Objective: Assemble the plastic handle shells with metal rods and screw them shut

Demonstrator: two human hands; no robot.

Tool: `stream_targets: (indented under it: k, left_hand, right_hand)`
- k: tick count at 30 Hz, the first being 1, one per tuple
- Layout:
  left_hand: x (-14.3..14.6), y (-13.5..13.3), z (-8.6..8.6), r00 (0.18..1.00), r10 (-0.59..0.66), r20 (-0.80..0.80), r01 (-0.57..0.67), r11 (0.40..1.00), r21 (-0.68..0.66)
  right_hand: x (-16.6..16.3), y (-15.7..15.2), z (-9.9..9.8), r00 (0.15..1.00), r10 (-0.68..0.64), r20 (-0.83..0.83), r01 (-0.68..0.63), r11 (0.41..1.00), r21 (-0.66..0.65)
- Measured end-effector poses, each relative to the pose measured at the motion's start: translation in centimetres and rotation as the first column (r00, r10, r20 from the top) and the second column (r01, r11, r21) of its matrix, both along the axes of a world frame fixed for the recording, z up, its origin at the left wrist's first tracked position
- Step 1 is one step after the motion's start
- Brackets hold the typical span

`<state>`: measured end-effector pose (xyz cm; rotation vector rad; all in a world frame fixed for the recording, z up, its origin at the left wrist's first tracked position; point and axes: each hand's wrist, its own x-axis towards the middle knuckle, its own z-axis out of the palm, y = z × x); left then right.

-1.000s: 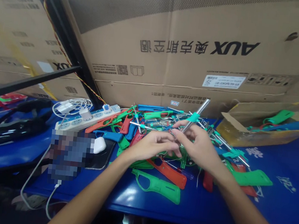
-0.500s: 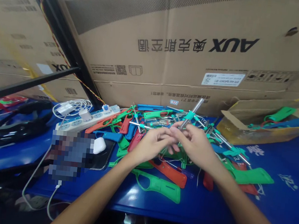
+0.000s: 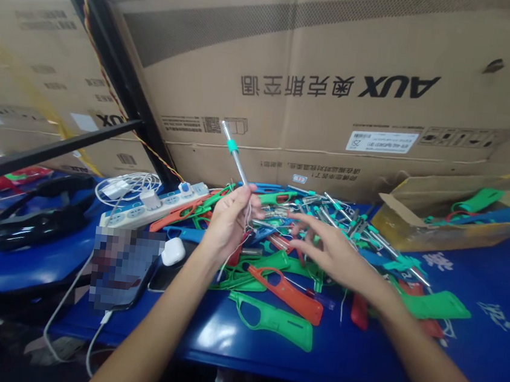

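Observation:
My left hand (image 3: pixel 230 217) is closed round the lower end of a metal lighter tube (image 3: pixel 238 165) with a teal collar. The tube points up and tilts left, and thin white wires hang from below my fingers. My right hand (image 3: pixel 324 247) is apart from it, fingers spread and holding nothing, above the pile of lighter parts. Orange (image 3: pixel 292 296) and green (image 3: pixel 275 321) lighter handle shells lie on the blue table in front of my hands. More metal tubes (image 3: pixel 386 246) with teal collars lie behind and right of my right hand.
A carton (image 3: pixel 437 229) holding green and blue parts stands at the right. On the left are a white power strip (image 3: pixel 155 208), a blurred phone (image 3: pixel 123 268) on a cable, a white earbud case (image 3: pixel 173 251) and a black strapped object (image 3: pixel 27 229). A large cardboard box (image 3: pixel 298 122) stands behind.
My hands were together at the metal tube, which leaned right. Now they are apart: my left hand has carried the tube left, and my right hand has opened away from it.

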<state>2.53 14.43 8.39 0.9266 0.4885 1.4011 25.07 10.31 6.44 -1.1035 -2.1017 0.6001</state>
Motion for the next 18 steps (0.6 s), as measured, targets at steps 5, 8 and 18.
stream_targets:
  k: [5,8,18]
  left_hand:
    - [0.3,0.1,-0.3,0.998,0.009,0.068,-0.003,0.996,-0.086]
    - [0.7,0.0,-0.6,0.996,-0.001,0.088,0.011,0.993,-0.116]
    - [1.4,-0.5,-0.7,0.991,-0.049,0.126,0.071,0.983,-0.172]
  right_hand:
    - [-3.3,-1.5,-0.9,0.985,0.170,-0.009,-0.163,0.957,0.241]
    - [-4.5,-2.2,-1.6,0.969,0.248,0.012,-0.241,0.927,0.289]
    - [-6.1,-2.3,-2.4,0.996,0.083,-0.013,-0.061,0.825,0.562]
